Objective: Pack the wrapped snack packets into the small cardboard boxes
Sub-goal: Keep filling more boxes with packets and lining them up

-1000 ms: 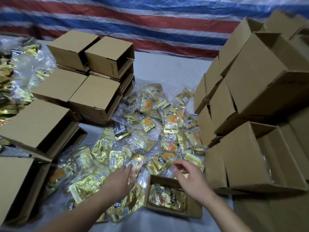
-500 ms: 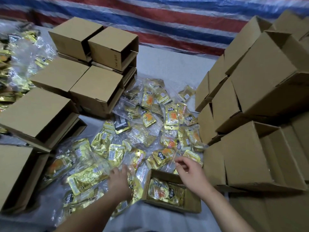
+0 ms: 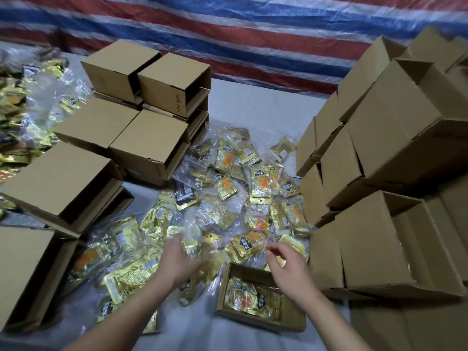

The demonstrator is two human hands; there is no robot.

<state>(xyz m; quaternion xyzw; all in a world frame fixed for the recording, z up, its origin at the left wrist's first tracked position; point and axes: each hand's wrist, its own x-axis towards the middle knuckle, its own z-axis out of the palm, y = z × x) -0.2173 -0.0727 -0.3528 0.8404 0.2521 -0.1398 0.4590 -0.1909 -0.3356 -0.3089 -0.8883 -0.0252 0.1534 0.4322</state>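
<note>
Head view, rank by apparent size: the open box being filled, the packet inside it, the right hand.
1. open box, clearly largest.
2. packet and right hand: look alike; the hand seems nearer the camera, so unranked.

**Pale sheeted surface, crowded with packets and cartons**

A pale grey surface (image 3: 253,107) carries everything. Just beyond the left hand (image 3: 177,262) and the right hand (image 3: 291,264) lies a heap of gold snack packets (image 3: 243,198). Under the right hand sits an open small box (image 3: 260,323) with packets inside. Left of the left hand stand stacked cardboard boxes (image 3: 149,140); right of the right hand, more cartons (image 3: 379,249).
</note>
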